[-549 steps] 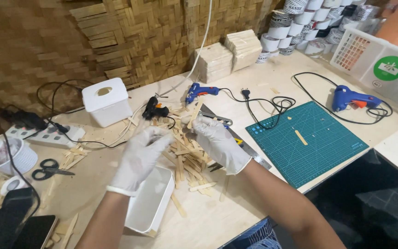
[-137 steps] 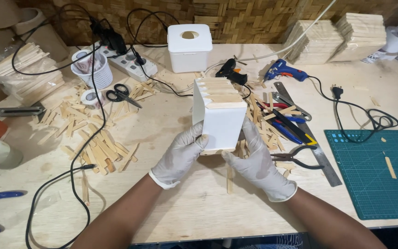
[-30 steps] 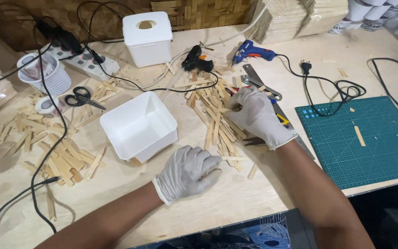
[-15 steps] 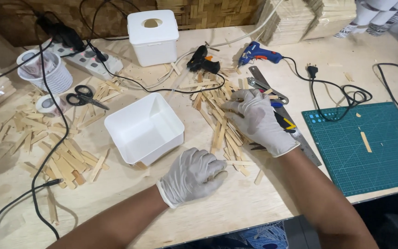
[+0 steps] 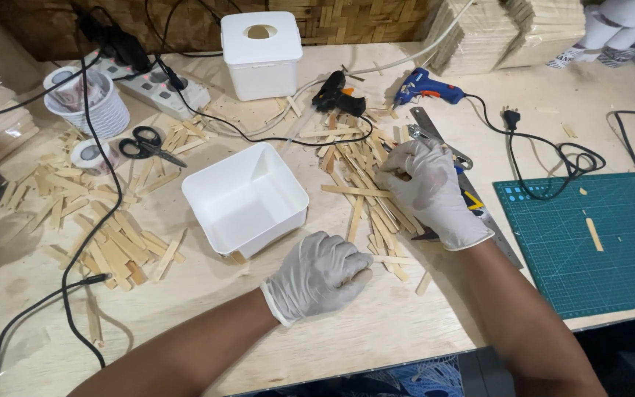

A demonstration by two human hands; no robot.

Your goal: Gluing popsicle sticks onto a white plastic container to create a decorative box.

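From the head view, the right hand (image 5: 431,190) rests on the pile of flat wooden sticks (image 5: 365,192) on the table (image 5: 420,323), fingers curled on one stick. The left hand (image 5: 320,273) lies loosely closed and empty, just beside the open white box (image 5: 245,200). The step looks like picking a stick; next it needs lifting free.

Bare tabletop (image 5: 376,323) near front edge, white box (image 5: 246,198) and wooden sticks (image 5: 361,191) crowding centre
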